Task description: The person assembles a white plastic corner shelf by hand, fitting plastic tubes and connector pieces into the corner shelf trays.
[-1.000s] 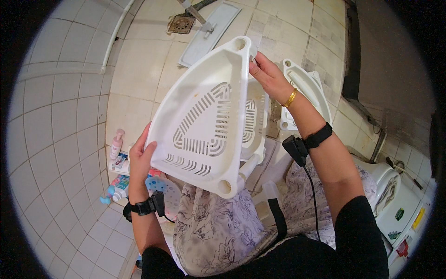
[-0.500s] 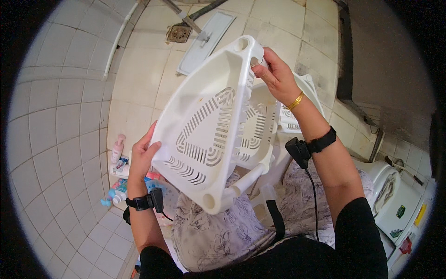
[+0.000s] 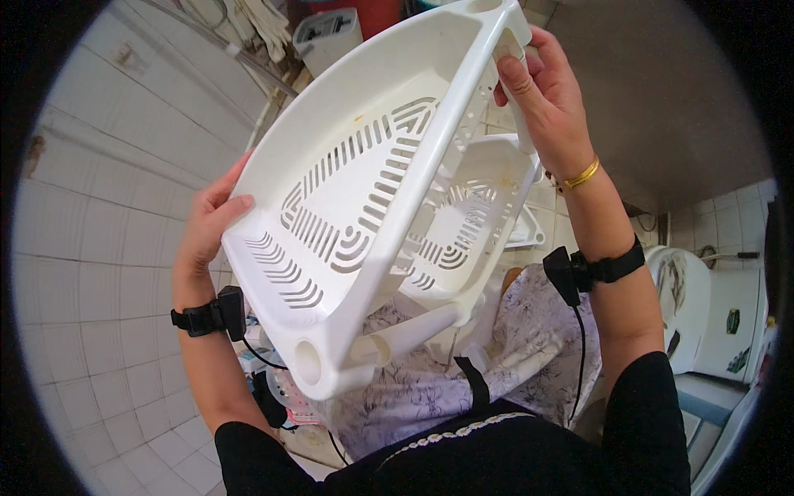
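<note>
A white plastic corner shelf rack [image 3: 397,190] with slotted, fan-shaped tiers is held up in front of me, tilted. My left hand [image 3: 213,213] is closed on the curved rim of the top tier at its left, thumb over the edge. At the far right corner, my right hand [image 3: 552,107] wraps round the rack's upright post just under the top tier. Lower tiers show behind and below the top one, partly hidden by it. A hollow round socket [image 3: 308,360] sits at the top tier's near corner.
A tiled wall [image 3: 91,273] rises on the left. To the right are a white toilet [image 3: 682,289] and a large dark grey panel [image 3: 662,99]. A grey-white box-shaped container [image 3: 328,41] stands at the back. Some small items lie at the lower left, partly hidden.
Both hands have raised the rack and brought it closer, the left moving left and the right moving up and right. My view has tilted up, bringing the container at the back into sight.
</note>
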